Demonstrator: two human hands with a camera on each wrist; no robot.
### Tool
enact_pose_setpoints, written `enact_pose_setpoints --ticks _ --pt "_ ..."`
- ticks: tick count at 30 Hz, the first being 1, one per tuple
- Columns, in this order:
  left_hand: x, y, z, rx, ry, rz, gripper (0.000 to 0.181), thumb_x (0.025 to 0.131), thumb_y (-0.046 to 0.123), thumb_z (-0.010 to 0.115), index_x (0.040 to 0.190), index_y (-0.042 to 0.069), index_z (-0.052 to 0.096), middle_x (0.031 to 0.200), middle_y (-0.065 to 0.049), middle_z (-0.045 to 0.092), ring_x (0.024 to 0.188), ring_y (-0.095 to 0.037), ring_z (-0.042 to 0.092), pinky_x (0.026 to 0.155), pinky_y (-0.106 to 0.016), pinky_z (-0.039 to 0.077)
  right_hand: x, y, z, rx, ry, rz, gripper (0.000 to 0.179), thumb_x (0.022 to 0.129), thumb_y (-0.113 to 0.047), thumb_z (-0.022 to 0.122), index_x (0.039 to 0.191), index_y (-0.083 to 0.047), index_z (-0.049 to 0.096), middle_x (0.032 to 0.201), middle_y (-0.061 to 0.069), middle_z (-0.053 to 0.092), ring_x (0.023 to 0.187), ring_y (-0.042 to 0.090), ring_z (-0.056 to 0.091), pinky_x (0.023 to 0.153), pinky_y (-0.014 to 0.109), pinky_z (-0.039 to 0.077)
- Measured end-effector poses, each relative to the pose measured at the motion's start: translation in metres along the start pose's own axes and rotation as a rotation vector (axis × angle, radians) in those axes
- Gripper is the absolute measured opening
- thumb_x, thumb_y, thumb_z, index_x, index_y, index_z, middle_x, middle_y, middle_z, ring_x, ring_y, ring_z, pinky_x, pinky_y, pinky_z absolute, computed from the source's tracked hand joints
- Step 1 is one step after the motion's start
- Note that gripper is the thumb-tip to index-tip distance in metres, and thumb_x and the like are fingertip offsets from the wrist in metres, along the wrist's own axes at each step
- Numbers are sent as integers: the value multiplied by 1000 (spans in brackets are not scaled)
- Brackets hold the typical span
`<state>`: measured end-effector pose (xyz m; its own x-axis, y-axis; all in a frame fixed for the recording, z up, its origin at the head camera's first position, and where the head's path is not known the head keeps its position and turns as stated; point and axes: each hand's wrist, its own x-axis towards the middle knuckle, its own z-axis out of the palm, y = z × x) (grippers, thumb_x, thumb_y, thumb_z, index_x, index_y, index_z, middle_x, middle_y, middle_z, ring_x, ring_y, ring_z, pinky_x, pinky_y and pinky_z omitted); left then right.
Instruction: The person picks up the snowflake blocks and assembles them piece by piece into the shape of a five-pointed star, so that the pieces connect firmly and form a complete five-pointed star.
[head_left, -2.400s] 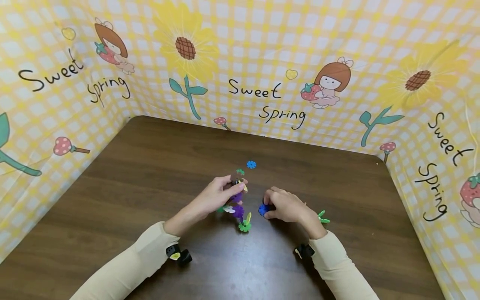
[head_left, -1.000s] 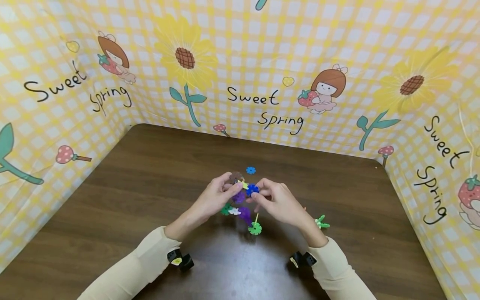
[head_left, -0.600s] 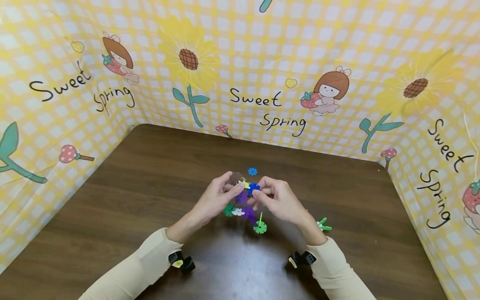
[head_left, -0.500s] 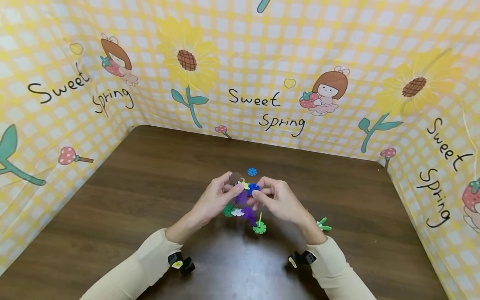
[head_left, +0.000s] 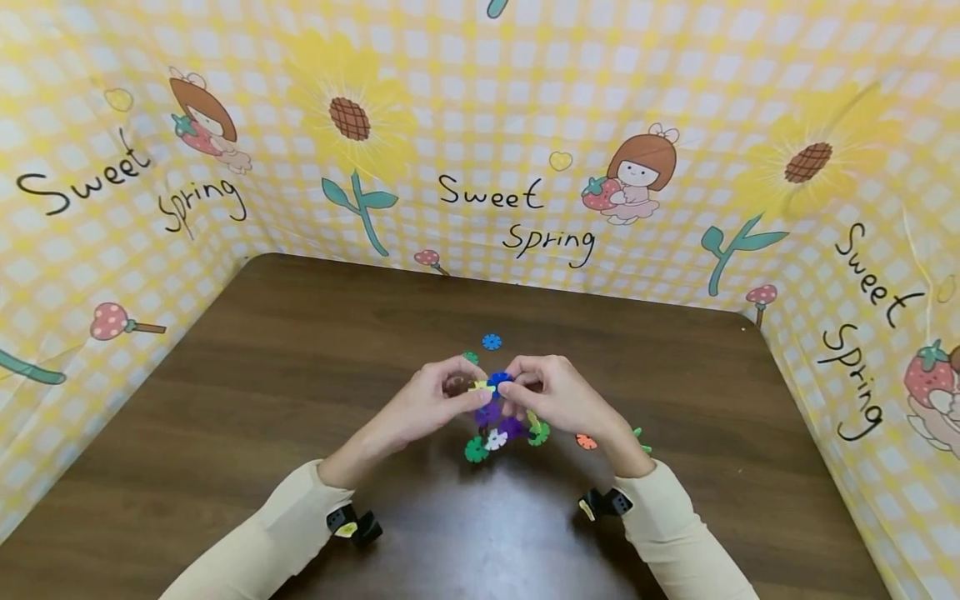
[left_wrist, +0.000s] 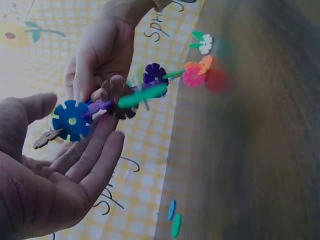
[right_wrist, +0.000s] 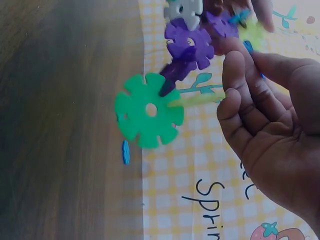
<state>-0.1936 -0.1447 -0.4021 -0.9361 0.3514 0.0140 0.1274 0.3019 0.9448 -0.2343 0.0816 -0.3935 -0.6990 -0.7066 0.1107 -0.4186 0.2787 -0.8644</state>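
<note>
Both hands meet over the middle of the table around a chain of slotted plastic snowflake discs. My left hand (head_left: 420, 408) holds it with thumb and index finger at the yellow disc (head_left: 480, 387); its other fingers stretch out in the left wrist view. A dark blue disc (head_left: 498, 382) is pinched between thumb and index finger of my right hand (head_left: 562, 396), right against the yellow one. Below hang purple discs (head_left: 489, 412), a white disc (head_left: 497, 439) and a green disc (head_left: 476, 450). A brown disc (left_wrist: 46, 139) juts out by the left palm.
Past the hands, a lighter blue disc (head_left: 491, 342) and a green disc (head_left: 470, 357) lie on the brown table (head_left: 337, 308). By the right wrist are an orange disc (head_left: 586, 441), a pink disc (left_wrist: 194, 76) and a white disc with green pieces (left_wrist: 205, 45). Checked cloth walls surround the table.
My right hand has brought the dark blue disc up from the right to the yellow one. Since half a second ago the chain has turned, its green and white discs swinging nearer and to the right.
</note>
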Motion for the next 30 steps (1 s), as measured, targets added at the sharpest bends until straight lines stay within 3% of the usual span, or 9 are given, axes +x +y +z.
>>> enact_pose_setpoints --ticks 5,11,20,26,30 --pt "2 -1 5 30 -68 43 25 96 27 70 109 6 70 93 -3 73 77 -19 67 70 -40 58 1 0 -3 -46 -60 -25 13 102 -19 61 98 -8 67 75 -2 71 63 22 65 53 28 51" --pt "0 -5 2 -67 -81 0 14 96 17 69 102 4 67 93 -10 70 76 -24 71 64 -46 60 -5 9 -12 -111 -33 -36 12 102 -17 60 98 -10 68 74 -1 70 60 24 63 56 30 54" --pt "-4 -13 1 -64 -92 -33 12 95 16 69 101 5 67 96 -11 66 76 -24 69 61 -43 59 -27 29 -23 -224 -11 42 7 100 -13 63 98 -11 69 80 5 71 67 29 65 62 28 54" --pt "-4 -16 3 -58 -108 -37 11 95 15 70 101 5 67 97 -11 66 77 -24 69 62 -43 60 -39 42 -30 -530 2 100 10 96 -17 70 104 -11 71 94 -1 64 79 14 59 71 30 50" --pt "-3 -16 4 -30 -117 -31 11 95 15 70 100 6 67 95 -9 68 76 -23 69 62 -42 59 -51 45 -36 -680 -45 202 28 88 -20 79 115 -15 71 103 2 55 83 15 51 72 34 46"
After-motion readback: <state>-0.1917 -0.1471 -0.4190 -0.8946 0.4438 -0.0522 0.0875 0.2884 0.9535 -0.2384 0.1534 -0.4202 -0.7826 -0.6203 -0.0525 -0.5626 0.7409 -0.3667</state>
